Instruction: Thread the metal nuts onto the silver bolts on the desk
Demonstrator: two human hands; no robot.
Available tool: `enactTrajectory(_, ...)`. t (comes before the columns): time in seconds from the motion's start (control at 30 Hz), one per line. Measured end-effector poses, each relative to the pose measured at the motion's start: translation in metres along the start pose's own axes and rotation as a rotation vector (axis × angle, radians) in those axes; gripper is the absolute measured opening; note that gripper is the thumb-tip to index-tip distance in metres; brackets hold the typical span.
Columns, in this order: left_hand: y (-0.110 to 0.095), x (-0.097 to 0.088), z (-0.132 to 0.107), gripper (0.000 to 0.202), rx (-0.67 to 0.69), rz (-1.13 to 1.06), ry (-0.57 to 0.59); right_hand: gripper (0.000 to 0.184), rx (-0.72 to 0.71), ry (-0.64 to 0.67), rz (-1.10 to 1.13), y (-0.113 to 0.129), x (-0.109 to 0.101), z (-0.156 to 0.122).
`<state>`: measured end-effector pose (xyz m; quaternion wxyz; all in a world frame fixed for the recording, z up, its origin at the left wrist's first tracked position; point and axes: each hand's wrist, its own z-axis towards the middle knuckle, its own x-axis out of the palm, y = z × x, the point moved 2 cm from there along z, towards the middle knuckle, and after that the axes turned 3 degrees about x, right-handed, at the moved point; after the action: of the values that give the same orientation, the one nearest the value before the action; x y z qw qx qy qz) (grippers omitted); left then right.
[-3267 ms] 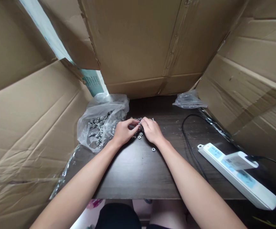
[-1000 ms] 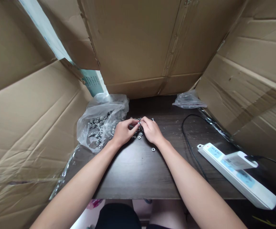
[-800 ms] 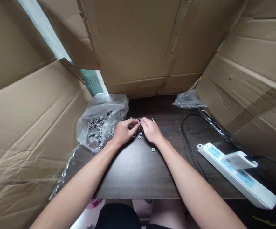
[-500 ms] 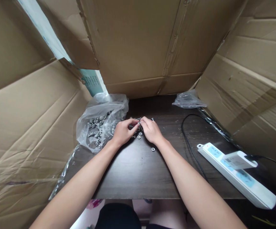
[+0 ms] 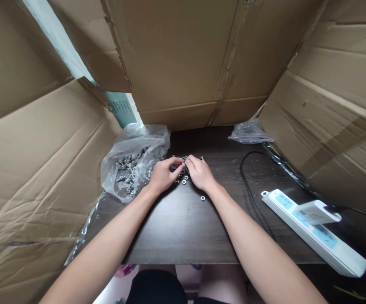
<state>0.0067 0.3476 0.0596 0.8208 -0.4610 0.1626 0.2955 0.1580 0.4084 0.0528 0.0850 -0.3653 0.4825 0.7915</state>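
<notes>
Over a small pile of hardware, my left hand point(image 5: 165, 174) and my right hand point(image 5: 199, 172) meet fingertip to fingertip. Both are closed in a pinch on a small silver nut or bolt point(image 5: 184, 163); the fingers cover most of it, so I cannot tell which. Loose bolts and nuts lie under and around the fingers, partly hidden. Two hex nuts point(image 5: 185, 180) show just below the hands, and a single hex nut point(image 5: 203, 198) lies beside my right wrist. A bolt point(image 5: 202, 158) lies behind my right hand.
A clear plastic bag point(image 5: 110, 173) of many metal fasteners lies open to the left. Another crumpled plastic bag point(image 5: 251, 131) is at the back right. A white power strip point(image 5: 316, 232) and a black cable point(image 5: 248, 181) lie right. Cardboard walls point(image 5: 183, 63) enclose the dark table point(image 5: 183, 236).
</notes>
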Motion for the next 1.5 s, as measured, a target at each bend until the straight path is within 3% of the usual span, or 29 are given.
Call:
enactTrajectory(0.63, -0.0007, -0.0001, 0.0005, 0.017, -0.004, -0.016, 0.001, 0.029, 0.011, 0.012, 0.008, 0.0002, -0.0007, -0.0003)
enactTrajectory(0.87, 0.0013, 0.0002, -0.0001, 0.015, -0.006, -0.001, -0.009, 0.022, 0.027, -0.003, 0.019, -0.0002, -0.0011, -0.0006)
enactTrajectory(1.13, -0.0003, 0.0002, 0.0004, 0.016, -0.012, -0.022, 0.004, 0.030, 0.009, -0.006, -0.028, -0.0011, 0.0007, 0.0003)
enactTrajectory(1.5, 0.0009, -0.0002, -0.0003, 0.015, -0.019, 0.006, 0.009, 0.019, 0.016, -0.006, 0.019, 0.0010, -0.0012, -0.0007)
